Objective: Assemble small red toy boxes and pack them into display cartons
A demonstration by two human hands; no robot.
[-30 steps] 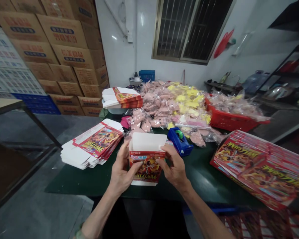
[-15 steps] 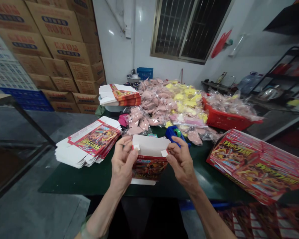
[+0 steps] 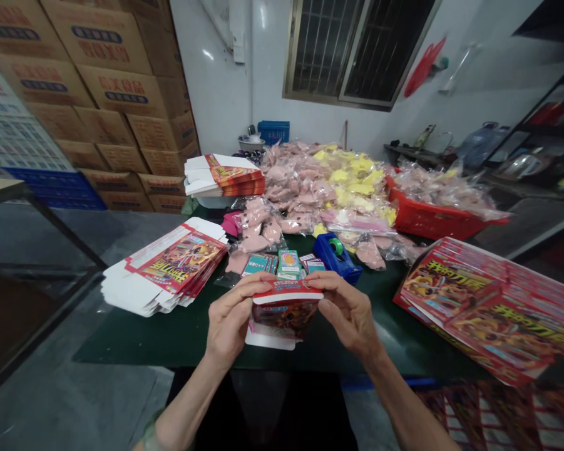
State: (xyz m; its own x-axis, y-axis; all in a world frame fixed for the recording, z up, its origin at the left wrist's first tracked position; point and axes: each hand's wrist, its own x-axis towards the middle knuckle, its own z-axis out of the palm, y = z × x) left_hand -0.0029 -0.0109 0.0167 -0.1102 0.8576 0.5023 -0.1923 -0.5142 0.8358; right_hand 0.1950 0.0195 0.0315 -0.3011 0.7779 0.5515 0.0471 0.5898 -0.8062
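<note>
Between my hands is a small red printed cardboard box (image 3: pixel 286 318), its top flap folded over toward me and a white flap sticking out below. My left hand (image 3: pixel 232 316) grips the box's left upper corner, fingers on the flap and thumb at the side. At the opposite corner, my right hand (image 3: pixel 350 310) closes on the flap the same way. Just behind the box lie small stacks of cards (image 3: pixel 288 262). A blue tape dispenser (image 3: pixel 337 258) with a green roll stands beyond my right fingers.
Flattened printed boxes (image 3: pixel 169 266) are stacked at left, with another stack (image 3: pixel 225 175) behind. A heap of bagged pink and yellow pieces (image 3: pixel 328 181) covers the table's back. A red basket (image 3: pixel 432 213) and a large carton of filled red boxes (image 3: pixel 488 307) stand right.
The box's raised top flap has been folded down toward me by both hands, covering the opening and small side tabs. The card stacks behind now show.
</note>
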